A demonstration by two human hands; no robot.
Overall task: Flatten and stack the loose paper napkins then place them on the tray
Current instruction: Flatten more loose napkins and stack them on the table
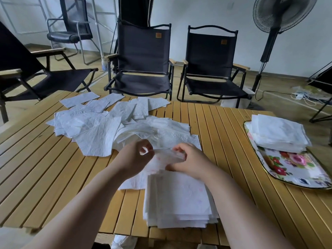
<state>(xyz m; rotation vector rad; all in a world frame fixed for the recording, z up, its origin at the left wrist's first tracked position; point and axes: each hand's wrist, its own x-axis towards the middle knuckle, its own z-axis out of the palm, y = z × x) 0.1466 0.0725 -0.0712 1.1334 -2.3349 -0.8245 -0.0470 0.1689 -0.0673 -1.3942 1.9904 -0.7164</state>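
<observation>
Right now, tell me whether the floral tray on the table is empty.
No, a stack of napkins sits on the far end of the floral tray.

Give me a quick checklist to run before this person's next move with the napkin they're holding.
1. Grip on the napkin: ok, left hand and right hand both pinch it.
2. That napkin flattened: cannot tell, it is blurred.
3. Near stack tidy enough to take it: not ok, edges uneven.
4. Room on the tray: ok, its near end is bare beside the tray stack.
5. Loose pile finished: not ok, many napkins lie scattered.
</observation>
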